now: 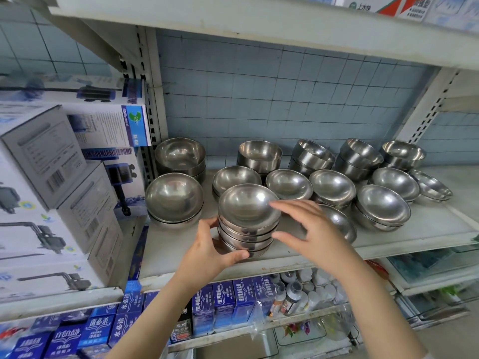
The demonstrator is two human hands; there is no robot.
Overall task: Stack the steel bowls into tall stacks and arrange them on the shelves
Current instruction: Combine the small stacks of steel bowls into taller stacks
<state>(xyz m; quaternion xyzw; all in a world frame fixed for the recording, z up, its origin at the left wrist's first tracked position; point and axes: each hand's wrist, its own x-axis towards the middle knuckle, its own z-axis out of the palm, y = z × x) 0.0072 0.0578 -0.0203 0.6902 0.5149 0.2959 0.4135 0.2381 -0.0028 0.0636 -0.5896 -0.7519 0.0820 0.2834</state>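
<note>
A stack of several steel bowls (248,218) stands near the front edge of the white shelf (427,229). My left hand (210,244) grips the stack's lower left side, thumb under its base. My right hand (308,226) hovers at the stack's right side with fingers spread, fingertips close to the top rim and the lower bowls. Many more steel bowls sit behind in short stacks: two at the left (173,198), (181,156), and rows across the middle and right (333,186), (381,206). One bowl (339,224) is partly hidden by my right hand.
Cardboard pump boxes (64,182) fill the shelf bay to the left, beside the upright post (153,99). A shallow steel dish (431,186) lies at the far right. Below are blue product boxes (228,304) and white bottles (305,288). Another shelf board (259,29) hangs overhead.
</note>
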